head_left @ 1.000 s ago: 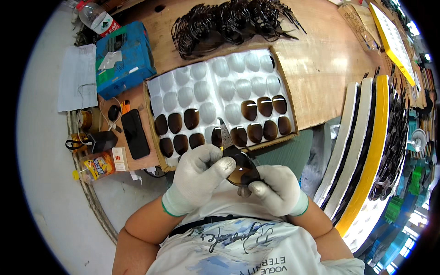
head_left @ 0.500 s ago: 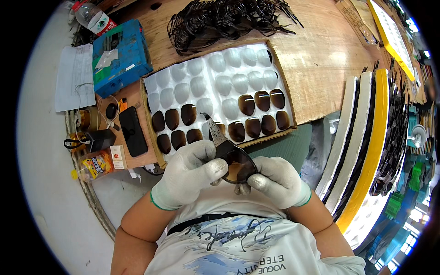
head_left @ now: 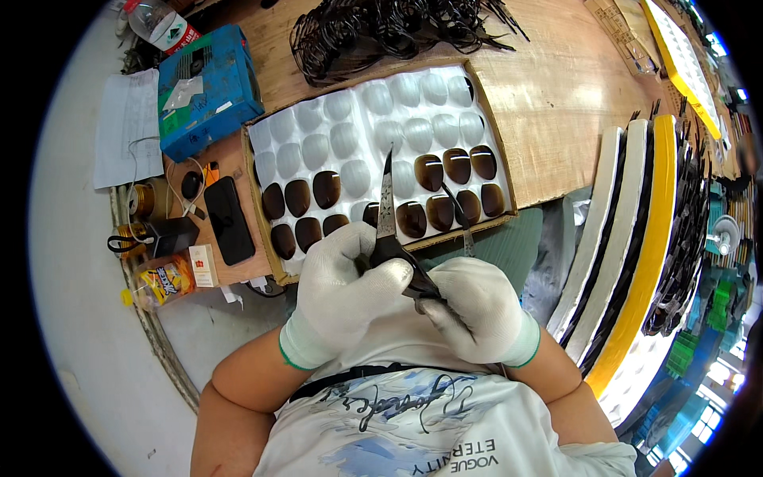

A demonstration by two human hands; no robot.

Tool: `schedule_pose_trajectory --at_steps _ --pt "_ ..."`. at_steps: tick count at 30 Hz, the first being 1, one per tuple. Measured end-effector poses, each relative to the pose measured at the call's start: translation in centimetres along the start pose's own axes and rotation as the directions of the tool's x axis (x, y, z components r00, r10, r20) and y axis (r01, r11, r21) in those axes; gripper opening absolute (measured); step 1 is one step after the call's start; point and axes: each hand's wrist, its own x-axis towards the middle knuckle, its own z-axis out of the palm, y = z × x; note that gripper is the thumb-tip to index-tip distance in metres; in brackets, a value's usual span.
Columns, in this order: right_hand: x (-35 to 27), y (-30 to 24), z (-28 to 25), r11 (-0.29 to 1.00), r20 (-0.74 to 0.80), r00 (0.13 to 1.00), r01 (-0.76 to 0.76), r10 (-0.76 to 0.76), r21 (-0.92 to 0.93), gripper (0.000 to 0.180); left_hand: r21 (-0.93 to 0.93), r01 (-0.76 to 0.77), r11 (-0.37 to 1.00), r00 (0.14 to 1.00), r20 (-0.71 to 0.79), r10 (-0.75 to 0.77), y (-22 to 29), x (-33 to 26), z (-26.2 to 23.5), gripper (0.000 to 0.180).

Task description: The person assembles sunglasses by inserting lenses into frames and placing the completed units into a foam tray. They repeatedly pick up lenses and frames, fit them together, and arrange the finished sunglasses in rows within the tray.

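Note:
Between my two white-gloved hands is a pair of dark sunglasses (head_left: 420,276), tilted so that its front shows nearly edge-on. My left hand (head_left: 338,294) closes on the end by the patterned left temple (head_left: 387,203), which sticks up and away. The other temple (head_left: 459,208) rises beyond my right hand (head_left: 478,310), whose fingers pinch the opposite side of the front. Whether lenses sit in the rims cannot be made out at this angle. Just past my hands lies a shallow cardboard box (head_left: 497,135) with brown lenses (head_left: 326,189) in its near rows and white-looking lens shapes farther back.
A heap of black temples or frames (head_left: 381,36) lies behind the box. To the left are a blue box (head_left: 211,95), a phone (head_left: 229,221), a cigarette pack (head_left: 203,266) and bottles. Stacked trays (head_left: 652,238) stand upright at the right.
The sunglasses have tilted from showing a rim face-on to nearly edge-on. The left temple now points straighter away, and the right temple has come into view. Both hands have turned with them.

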Motion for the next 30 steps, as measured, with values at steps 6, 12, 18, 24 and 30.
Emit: schedule_pose_trajectory --at_steps 6,12,18,24,30 --pt "-0.6 0.4 -0.8 0.95 0.051 0.974 -0.226 0.22 0.215 0.013 0.246 -0.066 0.967 0.994 0.099 0.043 0.5 -0.6 0.1 0.019" --pt "-0.4 -1.1 -0.2 0.804 -0.014 0.887 -0.411 0.461 0.431 0.013 -0.043 0.005 0.999 0.952 0.305 0.009 -0.1 1.2 -0.5 0.033" --pt "-0.7 -0.5 0.8 0.916 -0.221 0.898 -0.334 0.381 0.223 0.018 0.159 -0.058 0.986 0.968 0.249 0.017 0.2 2.0 0.4 0.023" --pt "-0.3 2.3 -2.3 0.768 0.263 0.955 -0.272 0.14 0.58 0.039 -0.071 0.069 0.995 0.909 0.416 -0.033 0.3 3.4 -0.8 0.022" --pt "-1.9 6.8 -5.4 0.938 -0.175 0.972 -0.2 0.155 -0.284 0.039 0.598 -0.021 0.801 0.992 -0.088 0.092 1.9 12.7 -2.9 0.04"
